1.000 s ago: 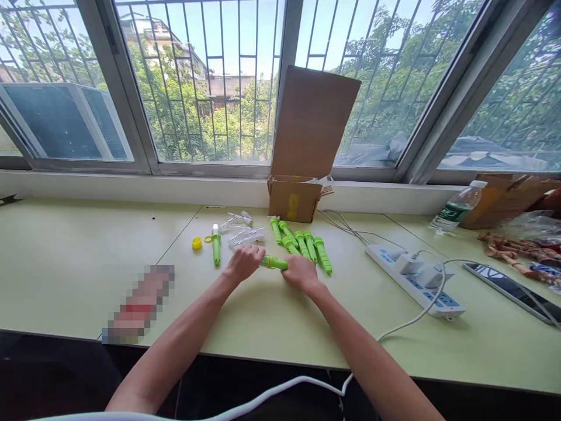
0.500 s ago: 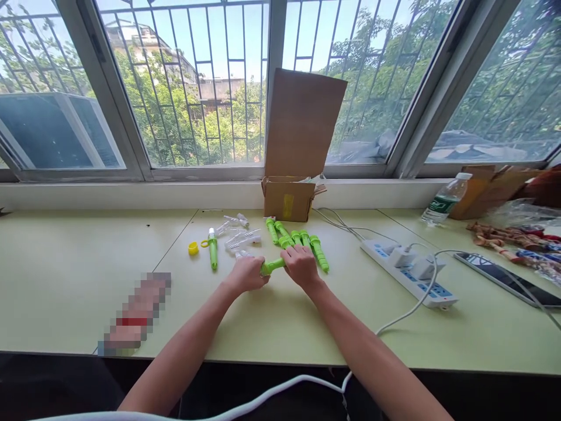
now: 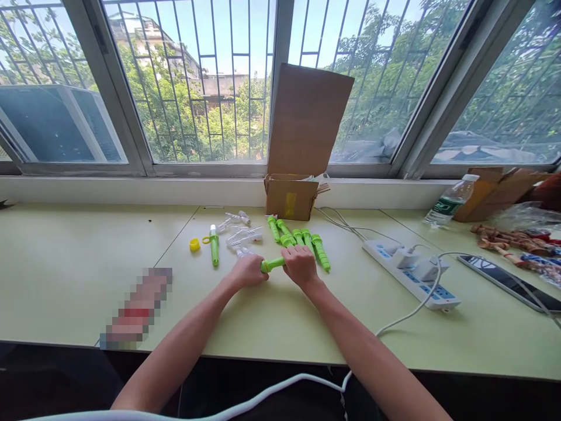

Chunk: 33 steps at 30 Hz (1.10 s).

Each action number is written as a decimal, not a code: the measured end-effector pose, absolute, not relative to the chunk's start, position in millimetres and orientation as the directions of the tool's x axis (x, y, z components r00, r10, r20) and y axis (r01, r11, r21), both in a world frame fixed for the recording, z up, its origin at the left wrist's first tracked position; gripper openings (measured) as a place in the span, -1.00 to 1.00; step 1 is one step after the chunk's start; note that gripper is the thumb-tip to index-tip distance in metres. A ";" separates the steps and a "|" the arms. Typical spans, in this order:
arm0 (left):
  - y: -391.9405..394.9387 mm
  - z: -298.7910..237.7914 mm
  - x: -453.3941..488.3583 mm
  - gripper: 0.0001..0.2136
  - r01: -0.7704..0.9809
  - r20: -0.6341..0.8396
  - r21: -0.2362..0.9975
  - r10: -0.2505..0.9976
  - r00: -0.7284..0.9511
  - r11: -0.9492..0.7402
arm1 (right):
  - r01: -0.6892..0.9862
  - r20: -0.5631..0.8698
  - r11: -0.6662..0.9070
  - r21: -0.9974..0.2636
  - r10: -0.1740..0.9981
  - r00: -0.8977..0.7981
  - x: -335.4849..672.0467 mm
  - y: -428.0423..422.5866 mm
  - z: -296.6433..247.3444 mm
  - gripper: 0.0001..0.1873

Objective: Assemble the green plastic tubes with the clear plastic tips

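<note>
A light-green plastic tube (image 3: pixel 275 264) with a raised collar spans the gap between my two hands, low over the table. My left hand (image 3: pixel 249 271) is closed around its left end, which the fingers cover. On the other end, my right hand (image 3: pixel 301 266) is wrapped over the tube, knuckles up. Just behind the right hand lie several similar green tubes (image 3: pixel 321 252). Clear plastic pieces (image 3: pixel 243 236) are scattered beyond my left hand. Left of them is a separate green tube with a white top (image 3: pixel 214 245), beside a yellow ring (image 3: pixel 205 240) and a yellow cap (image 3: pixel 194 245).
An open cardboard box (image 3: pixel 287 197) stands against the windowsill. To the right are a white power strip (image 3: pixel 409 275) with plugs and cables, a phone (image 3: pixel 508 282) and a water bottle (image 3: pixel 451 202). A pixelated item (image 3: pixel 138 307) lies front left on the table (image 3: pixel 56 275).
The view has shifted slightly. Both hands keep their hold on the green tube in nearly the same place, and the loose pieces on the table have not moved.
</note>
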<state>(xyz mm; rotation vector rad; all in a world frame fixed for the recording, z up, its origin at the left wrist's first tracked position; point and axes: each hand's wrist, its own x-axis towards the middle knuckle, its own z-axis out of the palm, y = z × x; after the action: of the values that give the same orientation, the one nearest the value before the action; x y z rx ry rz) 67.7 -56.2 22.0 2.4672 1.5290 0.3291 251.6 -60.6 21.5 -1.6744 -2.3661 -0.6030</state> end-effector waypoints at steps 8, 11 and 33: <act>-55.4 17.9 69.9 -0.80 0.897 0.147 0.029 0.889 0.433 -0.442 | 0.974 0.171 0.176 0.141 0.965 -0.199 242.1 -68.8 30.8 -0.72; -56.1 17.9 71.1 -0.81 0.884 0.173 -0.033 0.868 0.465 -0.466 | 0.982 0.125 0.147 0.123 0.979 -0.162 242.3 -69.4 31.8 -0.73; -60.9 35.7 54.6 -0.73 0.766 0.203 0.386 0.858 0.472 -0.513 | 0.942 0.585 0.270 0.199 0.738 -0.335 245.8 -69.2 24.3 -0.66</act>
<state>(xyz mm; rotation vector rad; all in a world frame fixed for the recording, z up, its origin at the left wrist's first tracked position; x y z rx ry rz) 54.6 -60.9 35.7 2.4793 1.3958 0.5488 245.8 -69.2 24.3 -1.5245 -2.1695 -0.7411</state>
